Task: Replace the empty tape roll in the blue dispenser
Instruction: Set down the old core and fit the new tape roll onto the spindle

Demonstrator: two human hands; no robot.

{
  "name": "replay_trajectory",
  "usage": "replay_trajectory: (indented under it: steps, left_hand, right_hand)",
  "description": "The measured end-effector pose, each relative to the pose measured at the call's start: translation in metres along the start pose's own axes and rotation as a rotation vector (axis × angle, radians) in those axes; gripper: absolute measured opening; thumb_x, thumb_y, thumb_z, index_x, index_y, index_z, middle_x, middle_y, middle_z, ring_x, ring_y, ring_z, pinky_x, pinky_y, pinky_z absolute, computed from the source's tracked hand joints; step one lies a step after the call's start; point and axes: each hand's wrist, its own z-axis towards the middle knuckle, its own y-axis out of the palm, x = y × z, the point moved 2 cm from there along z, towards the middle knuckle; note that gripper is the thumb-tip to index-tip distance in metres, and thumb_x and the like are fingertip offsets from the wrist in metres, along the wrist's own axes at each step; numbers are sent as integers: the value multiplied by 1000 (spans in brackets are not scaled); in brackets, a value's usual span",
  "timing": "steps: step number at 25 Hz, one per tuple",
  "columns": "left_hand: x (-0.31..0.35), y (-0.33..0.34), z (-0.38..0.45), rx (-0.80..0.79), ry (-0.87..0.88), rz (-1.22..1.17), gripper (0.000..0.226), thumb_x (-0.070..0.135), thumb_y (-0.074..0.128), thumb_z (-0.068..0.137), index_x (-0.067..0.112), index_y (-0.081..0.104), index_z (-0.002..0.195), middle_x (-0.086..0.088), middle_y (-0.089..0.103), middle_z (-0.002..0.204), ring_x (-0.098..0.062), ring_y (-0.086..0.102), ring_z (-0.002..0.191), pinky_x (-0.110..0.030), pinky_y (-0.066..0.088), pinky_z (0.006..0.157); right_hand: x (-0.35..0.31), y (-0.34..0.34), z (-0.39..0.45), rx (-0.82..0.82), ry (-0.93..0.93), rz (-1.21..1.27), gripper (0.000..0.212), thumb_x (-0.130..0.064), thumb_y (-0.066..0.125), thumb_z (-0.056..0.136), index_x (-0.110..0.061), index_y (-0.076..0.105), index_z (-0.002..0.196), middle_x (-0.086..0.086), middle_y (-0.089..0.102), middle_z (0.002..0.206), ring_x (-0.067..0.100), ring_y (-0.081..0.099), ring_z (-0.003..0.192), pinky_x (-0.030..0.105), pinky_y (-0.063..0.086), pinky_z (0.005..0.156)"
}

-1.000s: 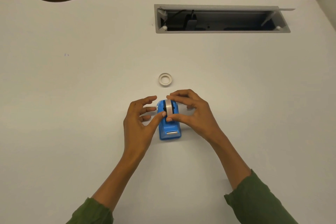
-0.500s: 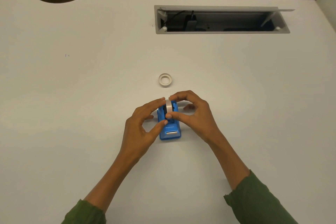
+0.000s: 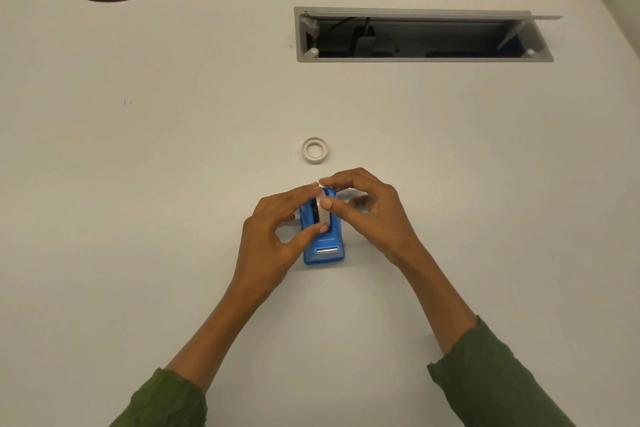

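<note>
White surface (image 3: 173, 218) carries our blue dispenser (image 3: 323, 246). Our left hand (image 3: 273, 239) and right hand (image 3: 374, 215) both pinch the tape roll (image 3: 323, 210) seated in it. Beyond lies an empty core (image 3: 314, 149).

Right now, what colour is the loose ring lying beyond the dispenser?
White, seen in the head view: ring.

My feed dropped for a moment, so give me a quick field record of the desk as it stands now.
dispenser: blue dispenser flat on white desk, cutter end toward the person
roll in dispenser: white roll upright in the slot
left hand: left hand fingers on the dispenser's left side and the roll
right hand: right hand pinching the roll
spare ring: loose ring lying flat beyond the dispenser, untouched
desk hatch: cable hatch open
</note>
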Motion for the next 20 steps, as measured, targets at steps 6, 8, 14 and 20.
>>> replay_trajectory:
  steps: [6,8,14,20]
  left_hand:
    - [4,2,-1,-26,47,28,46,28,66,79,16,57,122,-5,53,130,-17,51,113,-25,49,86]
    - [3,3,0,-31,43,41,45,24,68,79,17,56,122,-5,52,129,-16,50,112,-20,46,85]
    - [-3,3,1,-79,29,42,48,29,63,79,21,52,125,-2,48,129,-13,46,112,-32,50,89]
    - [-3,4,1,-80,43,76,59,31,67,77,21,45,131,0,46,129,-17,46,115,-28,49,88]
  right_hand:
    - [2,-5,-5,-167,-64,-20,32,-20,73,77,-21,65,108,-4,59,119,8,57,107,21,53,76]
    - [1,-5,-5,-177,-62,-20,34,-21,74,75,-22,64,108,-4,60,119,9,57,108,23,54,77]
    - [3,-4,-1,-139,-43,11,27,-17,73,77,-18,66,104,-1,64,113,14,59,106,32,55,75]
    - [3,0,0,-63,-36,8,20,-17,70,80,-18,67,99,-2,66,106,12,61,99,27,53,73]
